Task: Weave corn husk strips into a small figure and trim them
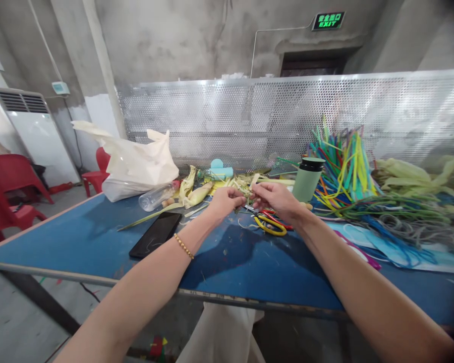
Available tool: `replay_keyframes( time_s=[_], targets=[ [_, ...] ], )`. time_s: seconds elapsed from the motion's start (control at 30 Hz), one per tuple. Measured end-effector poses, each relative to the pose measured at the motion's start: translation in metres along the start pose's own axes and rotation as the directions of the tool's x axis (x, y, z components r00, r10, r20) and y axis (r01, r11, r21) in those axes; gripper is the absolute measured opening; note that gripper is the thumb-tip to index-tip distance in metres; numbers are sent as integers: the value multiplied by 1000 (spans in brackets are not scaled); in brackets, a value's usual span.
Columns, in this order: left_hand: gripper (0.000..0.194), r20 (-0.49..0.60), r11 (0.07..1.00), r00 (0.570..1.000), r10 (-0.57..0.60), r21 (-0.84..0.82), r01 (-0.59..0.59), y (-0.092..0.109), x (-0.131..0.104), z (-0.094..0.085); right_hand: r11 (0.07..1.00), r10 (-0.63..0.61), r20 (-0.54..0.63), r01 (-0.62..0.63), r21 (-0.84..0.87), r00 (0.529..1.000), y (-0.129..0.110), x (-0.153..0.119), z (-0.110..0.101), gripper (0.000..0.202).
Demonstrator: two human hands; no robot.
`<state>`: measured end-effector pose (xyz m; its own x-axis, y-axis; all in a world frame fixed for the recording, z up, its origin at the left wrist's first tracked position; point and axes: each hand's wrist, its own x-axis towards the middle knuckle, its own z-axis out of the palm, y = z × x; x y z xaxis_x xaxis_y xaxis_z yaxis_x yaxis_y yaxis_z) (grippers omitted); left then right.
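Over the middle of the blue table [227,262], my left hand [229,199] and my right hand [271,197] are close together, a small gap between them. The left thumb and fingers are pinched; whatever is between them is too small to make out. My right hand pinches a pale husk strip [254,181] that sticks up from its fingertips. Yellow-handled scissors [270,227] lie just under the right hand, with a red-handled tool [276,218] beside them. Pale husks [199,194] lie beyond the left hand.
A black phone [156,234], a clear bottle [155,196] and a white bag [139,164] are on the left. A green cup [307,181], colourful strips [350,166], gray cords [419,229] and blue masks [389,244] are on the right. A perforated metal panel [219,121] stands behind.
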<state>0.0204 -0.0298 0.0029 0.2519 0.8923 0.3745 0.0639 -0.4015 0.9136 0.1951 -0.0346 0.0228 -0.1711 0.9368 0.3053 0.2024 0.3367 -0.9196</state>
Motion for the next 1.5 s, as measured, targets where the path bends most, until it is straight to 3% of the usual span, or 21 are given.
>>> replay_keyframes(
  time_s=[0.07, 0.23, 0.5, 0.67, 0.9, 1.07, 1.27, 1.5],
  targets=[
    [9, -39, 997, 998, -38, -71, 35, 2, 0, 0, 999, 3, -34, -4, -32, 999, -2, -1, 2, 46],
    [8, -98, 996, 995, -23, -84, 15, 4, -1, 0, 987, -35, 52, 43, -157, 998, 0, -3, 10, 41],
    [6, -39, 977, 995, -94, -193, 85, 4, 1, 0, 987, -91, 14, 92, -134, 996, 8, 1, 8, 26],
    [15, -11, 976, 998, -58, -210, 55, 5, -1, 0, 986, -109, 40, 113, -123, 993, 6, 0, 8, 18],
    [18, -34, 989, 998, -55, -136, 50, 9, -3, -1, 955, -154, -7, 147, -258, 988, 0, 1, 6, 22],
    [19, -33, 973, 996, -88, -216, 79, 6, -1, 1, 944, -168, -24, 154, -292, 986, 4, 3, 5, 25],
    [16, -21, 930, 989, -150, -342, 134, 5, 0, 2, 973, -144, 2, 142, -183, 990, 4, 1, 10, 22],
    [16, 11, 935, 994, -107, -340, 105, 9, -3, 2, 987, -128, -60, 122, -101, 990, 3, 0, 16, 23]
  ],
)
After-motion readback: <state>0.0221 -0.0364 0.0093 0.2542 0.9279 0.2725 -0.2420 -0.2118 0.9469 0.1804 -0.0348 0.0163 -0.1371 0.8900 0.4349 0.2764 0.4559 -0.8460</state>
